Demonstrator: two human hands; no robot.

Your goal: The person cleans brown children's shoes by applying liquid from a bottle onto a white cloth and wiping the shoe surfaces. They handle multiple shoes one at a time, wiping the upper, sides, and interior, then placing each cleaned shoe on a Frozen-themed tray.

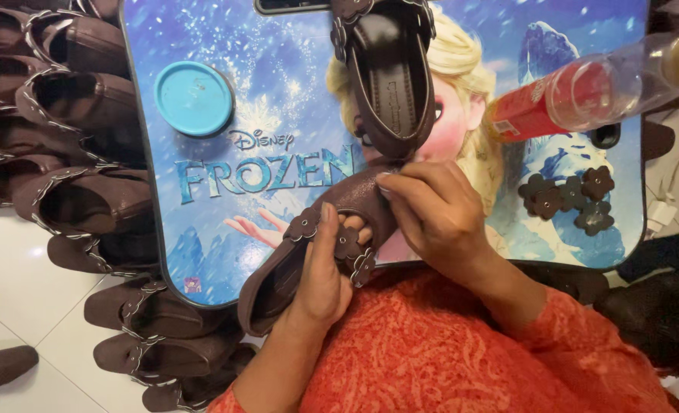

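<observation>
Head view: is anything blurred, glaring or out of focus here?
Head view: the plastic bottle at upper right is soft and out of focus; hands and the brown shoe they hold look fairly sharp; lighting is even, with mild sheen on the blue board and no harsh shadows.

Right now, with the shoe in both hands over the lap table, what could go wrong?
1. The left hand presses flower trims on the brown shoe; one trim sits at the strap edge and may shift.
2. The plastic bottle lies on its side at the lap table edge and might roll off.
3. The right hand could nudge the loose flower pieces nearby.
</observation>
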